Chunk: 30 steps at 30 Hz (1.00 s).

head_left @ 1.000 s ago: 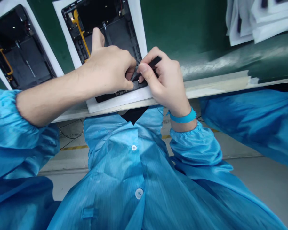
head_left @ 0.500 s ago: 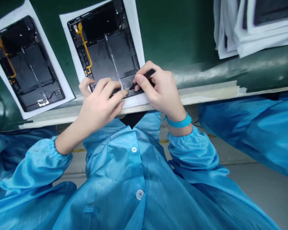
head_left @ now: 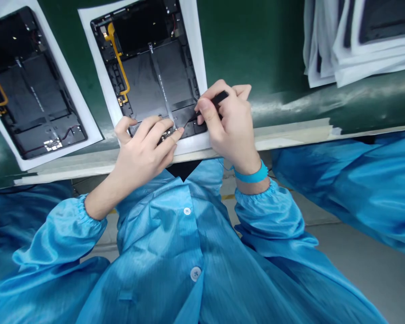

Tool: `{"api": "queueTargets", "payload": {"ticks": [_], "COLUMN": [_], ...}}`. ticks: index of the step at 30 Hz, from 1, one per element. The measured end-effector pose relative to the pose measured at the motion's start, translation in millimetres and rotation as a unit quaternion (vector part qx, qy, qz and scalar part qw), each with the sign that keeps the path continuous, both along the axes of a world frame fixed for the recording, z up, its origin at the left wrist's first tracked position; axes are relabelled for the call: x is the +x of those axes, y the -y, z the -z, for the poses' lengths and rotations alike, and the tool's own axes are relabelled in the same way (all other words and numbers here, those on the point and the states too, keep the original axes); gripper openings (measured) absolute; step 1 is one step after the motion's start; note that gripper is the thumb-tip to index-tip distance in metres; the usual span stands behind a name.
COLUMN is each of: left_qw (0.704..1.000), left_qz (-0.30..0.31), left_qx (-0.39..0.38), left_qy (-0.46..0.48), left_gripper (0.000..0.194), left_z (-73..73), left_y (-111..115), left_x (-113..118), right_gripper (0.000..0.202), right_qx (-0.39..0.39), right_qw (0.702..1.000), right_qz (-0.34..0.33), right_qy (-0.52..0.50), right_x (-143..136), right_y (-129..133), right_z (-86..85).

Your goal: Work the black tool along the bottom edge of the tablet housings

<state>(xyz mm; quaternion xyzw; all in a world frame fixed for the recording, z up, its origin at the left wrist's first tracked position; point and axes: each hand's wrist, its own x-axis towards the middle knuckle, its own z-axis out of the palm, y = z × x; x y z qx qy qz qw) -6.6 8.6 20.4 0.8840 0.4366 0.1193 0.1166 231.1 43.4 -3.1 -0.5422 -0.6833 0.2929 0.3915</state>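
Note:
An opened tablet housing (head_left: 140,83) lies on a white sheet, with an orange flex cable (head_left: 119,63) along its left side and a grey ribbon cable (head_left: 160,81) down the middle. My left hand (head_left: 145,144) rests over the housing's near edge, fingers spread, fingertips on a small circuit board (head_left: 167,134) by the ribbon's lower end. My right hand (head_left: 227,123) pinches black tweezers (head_left: 214,102) at the near right corner. Their fine tip points down-left, close to my left index finger. Whether the tip grips anything is too small to tell.
Left of it, a second opened tablet housing (head_left: 37,90) lies on a white sheet (head_left: 94,130). Stacked sheets with housings (head_left: 324,49) stand at the far right of the green mat (head_left: 249,40). Pale tape (head_left: 290,135) runs along the table edge. Blue-clothed people (head_left: 351,180) sit on both sides.
My right hand and the tweezers have shifted slightly right and up, away from my left fingertips. More of the small circuit board shows beneath my left hand. The view has shifted a little.

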Motion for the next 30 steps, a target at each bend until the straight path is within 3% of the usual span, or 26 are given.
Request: {"api": "queueTargets", "payload": {"ticks": [6, 10, 16, 30], "left_qw": [1.000, 1.000, 0.998, 0.994], "left_qz": [0.006, 0.013, 0.037, 0.072], "left_qx": [0.025, 0.014, 0.039, 0.079], "left_qy": [-0.009, -0.010, -0.028, -0.036], "left_gripper": [0.045, 0.043, 0.038, 0.032], "left_z": [2.4, -0.4, -7.1, -1.3], "left_y": [0, -2, -10, -37], "left_x": [-1, 0, 6, 10], "right_gripper": [0.047, 0.051, 0.058, 0.055], "right_qx": [0.060, 0.070, -0.011, 0.042], "right_qw": [0.995, 0.994, 1.000, 0.997], "right_qz": [0.069, 0.087, 0.024, 0.051], "right_qy": [0.036, -0.006, 0.011, 0.050], "right_x": [-2, 0, 6, 2], "right_y": [0, 2, 6, 5], "right_z": [1.7, 2.1, -3.4, 0.1]}}
